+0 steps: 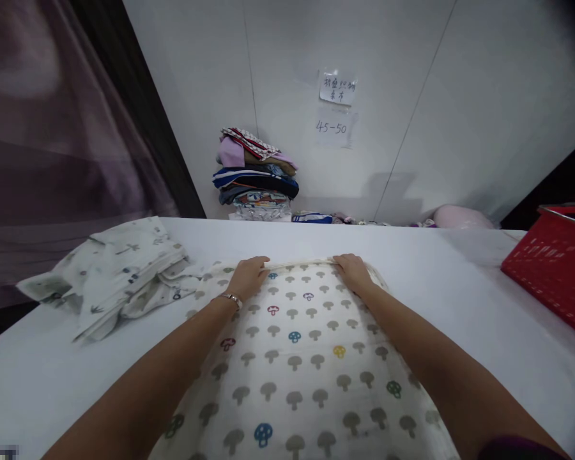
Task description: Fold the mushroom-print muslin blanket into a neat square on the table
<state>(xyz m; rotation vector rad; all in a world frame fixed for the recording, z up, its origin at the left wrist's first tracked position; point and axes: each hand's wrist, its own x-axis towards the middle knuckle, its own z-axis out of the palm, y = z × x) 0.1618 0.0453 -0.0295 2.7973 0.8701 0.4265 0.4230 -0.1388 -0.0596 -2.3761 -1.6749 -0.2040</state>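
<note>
So the main thing here is an off-white cloth printed with grey and coloured mushrooms (292,348), lying on the white table (469,319), right in front of the person and running down past the bottom of the view. Taking the middle of that cloth as the clock centre:

The left hand (248,276), with a thin metallic bracelet (232,298) on its wrist, sits around 11 o'clock on the far edge. Fingers are close together there, but can't tell if the grip is pinching fabric or just pressing, since the thumb is hidden. Right hand (353,271) is between 1 and 2, same far edge, fingers bent over it, and again I can't tell if it's a proper pinch.

Between 9 and 10 there's a crumpled white cloth with small dark and greenish prints (129,271), near the left forearm. A red plastic basket with slotted sides (551,265) is between 2 and 3, well apart from the hands. Tall stack of folded multicoloured fabrics (256,179) by the wall, between 11 and 12.
</note>
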